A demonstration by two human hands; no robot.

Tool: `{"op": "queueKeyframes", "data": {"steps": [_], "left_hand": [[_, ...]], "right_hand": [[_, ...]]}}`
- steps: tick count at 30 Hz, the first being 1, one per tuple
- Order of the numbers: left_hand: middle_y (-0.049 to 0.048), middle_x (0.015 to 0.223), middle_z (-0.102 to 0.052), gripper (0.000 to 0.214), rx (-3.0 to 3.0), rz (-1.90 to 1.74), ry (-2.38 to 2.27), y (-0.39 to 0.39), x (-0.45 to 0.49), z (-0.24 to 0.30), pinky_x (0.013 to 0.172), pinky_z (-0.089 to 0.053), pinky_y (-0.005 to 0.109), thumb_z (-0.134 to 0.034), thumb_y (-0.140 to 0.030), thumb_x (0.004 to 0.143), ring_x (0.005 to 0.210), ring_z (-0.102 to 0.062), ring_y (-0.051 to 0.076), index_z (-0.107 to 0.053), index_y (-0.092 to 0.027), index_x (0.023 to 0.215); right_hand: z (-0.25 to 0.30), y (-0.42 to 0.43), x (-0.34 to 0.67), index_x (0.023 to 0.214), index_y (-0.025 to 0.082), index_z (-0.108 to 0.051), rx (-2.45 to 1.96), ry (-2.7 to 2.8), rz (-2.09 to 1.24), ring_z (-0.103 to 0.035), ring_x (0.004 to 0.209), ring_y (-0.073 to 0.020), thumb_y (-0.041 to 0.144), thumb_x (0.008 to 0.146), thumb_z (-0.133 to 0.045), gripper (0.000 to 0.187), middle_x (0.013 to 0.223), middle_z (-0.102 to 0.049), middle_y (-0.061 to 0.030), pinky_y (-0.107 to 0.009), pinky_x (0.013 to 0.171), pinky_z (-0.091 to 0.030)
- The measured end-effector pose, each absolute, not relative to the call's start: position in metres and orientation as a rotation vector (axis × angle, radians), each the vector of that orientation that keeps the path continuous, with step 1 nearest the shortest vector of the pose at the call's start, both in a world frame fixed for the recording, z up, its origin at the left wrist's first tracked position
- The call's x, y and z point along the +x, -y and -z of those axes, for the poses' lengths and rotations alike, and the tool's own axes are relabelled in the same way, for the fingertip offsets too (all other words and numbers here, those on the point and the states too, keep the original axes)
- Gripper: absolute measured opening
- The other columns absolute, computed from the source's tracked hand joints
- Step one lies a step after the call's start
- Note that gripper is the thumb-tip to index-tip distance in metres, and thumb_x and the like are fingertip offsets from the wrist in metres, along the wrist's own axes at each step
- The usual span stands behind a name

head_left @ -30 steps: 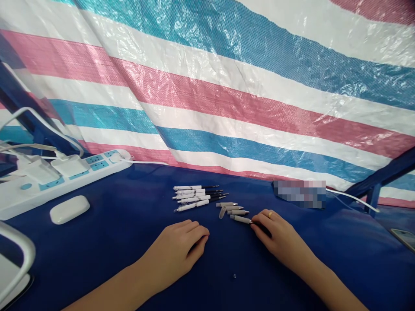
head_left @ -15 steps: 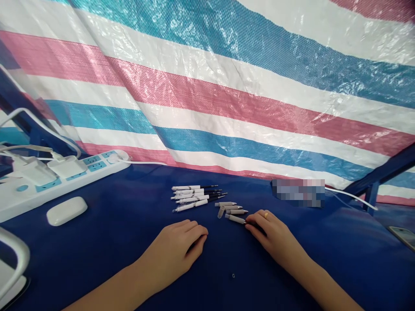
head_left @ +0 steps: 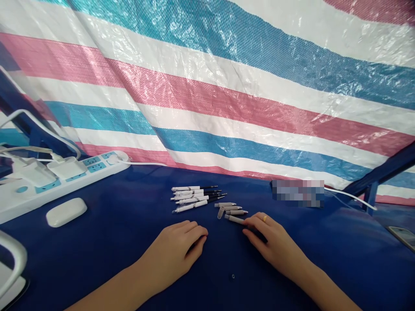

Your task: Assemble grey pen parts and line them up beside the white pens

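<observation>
My left hand (head_left: 178,248) rests palm down on the blue table, fingers loosely bent, thumb slightly apart from the index finger. No object shows in it, though the fingertips are partly hidden. My right hand (head_left: 270,235) is open beside a grey pen front barrel (head_left: 235,219), with thumb and index finger apart. The index fingertip is at the barrel's right end and covers it. Behind lie two more grey barrels (head_left: 236,212) and a short, clear-looking grey piece (head_left: 221,212). Several white pen bodies with dark refills exposed (head_left: 194,199) lie side by side farther left.
A tiny ring-like part (head_left: 232,276) lies near the front between my forearms. On the left are a white power strip (head_left: 74,176) with plugged-in adapters and a white rounded case (head_left: 66,212). A blurred-out item (head_left: 298,193) lies at back right; a phone-like object (head_left: 403,236) sits far right.
My right thumb has moved away from the index finger, and the hand has shifted slightly left over the end of the grey barrel. My left hand has stayed still.
</observation>
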State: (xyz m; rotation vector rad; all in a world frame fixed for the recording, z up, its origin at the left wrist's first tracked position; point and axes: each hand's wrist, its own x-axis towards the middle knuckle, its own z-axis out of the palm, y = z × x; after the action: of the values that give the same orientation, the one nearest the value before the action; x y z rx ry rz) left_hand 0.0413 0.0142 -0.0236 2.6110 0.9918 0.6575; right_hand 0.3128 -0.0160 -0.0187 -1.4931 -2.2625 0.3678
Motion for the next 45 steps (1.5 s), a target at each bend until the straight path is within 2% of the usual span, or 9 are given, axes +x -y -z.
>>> {"op": "queueKeyframes", "data": {"steps": [7,11,14,20,24,28,32,37,45], "left_hand": [[-0.0008,0.089,-0.065,0.020,2.545,-0.624,-1.070,-0.014,0.040,0.028,0.070,-0.047,0.027,-0.042,-0.022,0.096,0.080,-0.064,0.016,-0.058,-0.024,0.107],[-0.0027,0.089,-0.065,0.026,2.428,-0.547,-1.204,-0.020,0.046,0.012,0.058,-0.046,0.024,-0.048,-0.029,0.094,0.069,-0.063,0.014,-0.052,-0.027,0.120],[-0.0022,0.088,-0.065,0.031,2.468,-0.539,-1.270,-0.028,0.057,0.001,0.058,-0.046,0.026,-0.051,-0.034,0.093,0.062,-0.061,0.015,-0.051,-0.027,0.123],[0.0055,0.107,-0.060,0.031,2.525,-0.631,-1.322,-0.043,0.082,0.015,0.066,-0.050,0.032,-0.052,-0.035,0.092,0.084,-0.065,0.022,-0.052,-0.023,0.122],[0.0038,0.101,-0.056,0.016,2.537,-0.673,-1.231,-0.045,0.082,0.021,0.071,-0.051,0.032,-0.043,-0.028,0.096,0.083,-0.063,0.019,-0.057,-0.022,0.101],[0.0020,0.101,-0.057,0.013,2.540,-0.714,-1.071,-0.028,0.069,0.015,0.078,-0.049,0.027,-0.042,-0.020,0.092,0.088,-0.061,0.015,-0.051,-0.022,0.102],[-0.0026,0.075,-0.056,0.008,2.554,-0.545,-0.802,-0.009,0.054,0.014,0.058,-0.043,0.024,-0.044,-0.016,0.090,0.066,-0.056,0.014,-0.048,-0.022,0.093],[0.0014,0.087,-0.061,0.017,2.717,-0.528,-0.679,-0.008,0.049,0.023,0.064,-0.045,0.029,-0.041,-0.016,0.097,0.074,-0.057,0.018,-0.051,-0.020,0.111],[0.0026,0.084,-0.060,0.021,2.770,-0.544,-0.626,-0.009,0.051,0.033,0.060,-0.043,0.029,-0.035,-0.020,0.101,0.070,-0.055,0.018,-0.054,-0.019,0.110]], "right_hand": [[0.004,0.040,0.294,0.114,0.027,-0.058,-1.283,2.561,-0.663,-0.058,0.084,-0.0190,0.039,0.085,-0.068,0.033,0.091,-0.061,0.0000,-0.031,0.076,-0.043],[0.008,0.043,0.287,0.109,0.026,-0.060,-1.222,2.662,-0.600,-0.057,0.084,-0.0174,0.033,0.093,-0.059,0.017,0.091,-0.060,-0.0004,-0.029,0.076,-0.040],[0.012,0.041,0.287,0.104,0.025,-0.060,-1.201,2.657,-0.560,-0.054,0.082,-0.0155,0.026,0.097,-0.051,0.011,0.090,-0.059,-0.0003,-0.027,0.073,-0.039],[0.010,0.041,0.288,0.100,0.022,-0.057,-1.206,2.605,-0.524,-0.053,0.080,-0.0159,0.019,0.094,-0.048,0.012,0.089,-0.059,-0.0010,-0.028,0.072,-0.039],[0.009,0.041,0.288,0.097,0.021,-0.057,-1.247,2.516,-0.552,-0.054,0.077,-0.0159,0.012,0.088,-0.047,0.016,0.085,-0.059,-0.0010,-0.028,0.068,-0.040],[0.013,0.039,0.289,0.099,0.021,-0.058,-1.275,2.310,-0.646,-0.057,0.078,-0.0147,0.007,0.083,-0.049,0.022,0.086,-0.061,-0.0009,-0.025,0.069,-0.043],[0.014,0.038,0.289,0.097,0.022,-0.059,-1.382,2.118,-0.811,-0.057,0.071,-0.0123,0.010,0.084,-0.051,0.020,0.083,-0.061,0.0014,-0.023,0.064,-0.044],[0.012,0.038,0.285,0.094,0.024,-0.061,-1.480,2.015,-0.978,-0.059,0.069,-0.0121,0.019,0.087,-0.054,0.011,0.079,-0.063,0.0030,-0.021,0.060,-0.043],[0.011,0.039,0.286,0.094,0.025,-0.062,-1.437,2.057,-0.990,-0.059,0.072,-0.0112,0.016,0.088,-0.056,0.012,0.083,-0.064,0.0036,-0.021,0.064,-0.044]]}}
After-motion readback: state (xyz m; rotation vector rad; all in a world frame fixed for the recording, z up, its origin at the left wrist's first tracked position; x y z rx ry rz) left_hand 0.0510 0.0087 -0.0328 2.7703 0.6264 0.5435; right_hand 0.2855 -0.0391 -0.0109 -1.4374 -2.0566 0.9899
